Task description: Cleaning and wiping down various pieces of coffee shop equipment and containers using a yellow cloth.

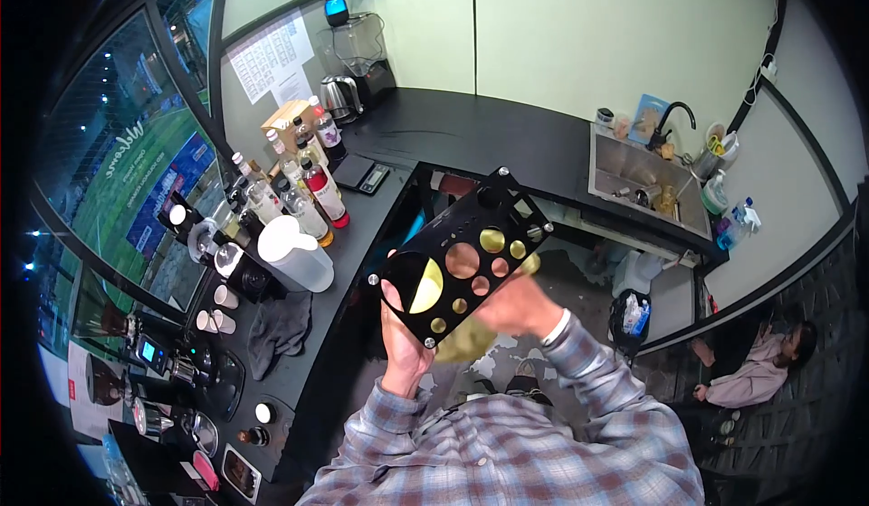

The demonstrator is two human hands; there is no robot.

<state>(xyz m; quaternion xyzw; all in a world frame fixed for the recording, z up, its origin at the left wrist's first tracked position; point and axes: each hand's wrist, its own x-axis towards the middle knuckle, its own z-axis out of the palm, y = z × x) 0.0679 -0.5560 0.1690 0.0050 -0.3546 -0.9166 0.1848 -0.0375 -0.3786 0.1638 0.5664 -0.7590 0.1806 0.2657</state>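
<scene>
A black rectangular panel with round holes of several sizes and metal standoffs at its corners (448, 231) is held up in front of my body, tilted. My left hand (405, 343) grips its lower left end, with the thumb at the largest hole. Behind its lower right edge is my right hand (517, 302), blurred; a yellow cloth (468, 343) hangs below the panel near it and shows through some holes. Whether the right fingers close on the cloth is partly hidden by the panel.
Syrup bottles (322, 190), a white plastic pitcher (293, 255), a digital scale (363, 173) and a grey cloth (278, 329) are on the left counter. A sink (611, 160) is at the right back. Another person (753, 377) sits beyond the partition at right.
</scene>
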